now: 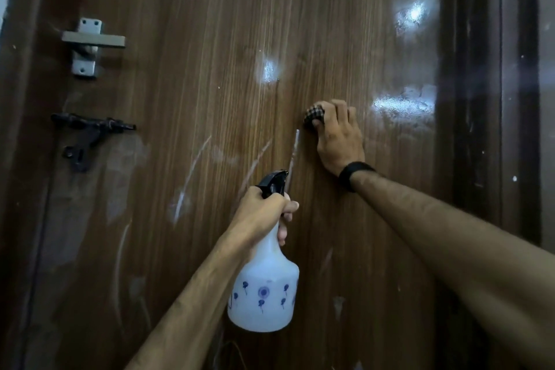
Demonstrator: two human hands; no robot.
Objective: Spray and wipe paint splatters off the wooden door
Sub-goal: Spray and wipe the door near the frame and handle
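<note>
Several pale paint streaks (192, 165) cross the wooden door (210, 39) ahead of me, left of and below where I'm working. My right hand (338, 135) presses a checked cloth (314, 116) against the wood, fingers curled over the wad. My left hand (264, 213) grips the spray bottle (265, 285) by its neck, fingers wrapped round the trigger, nozzle aimed up the door. Wet sheen (402, 105) shows right of the cloth; I judge over-spraying could send drips running, or the damp bottle could slip.
</note>
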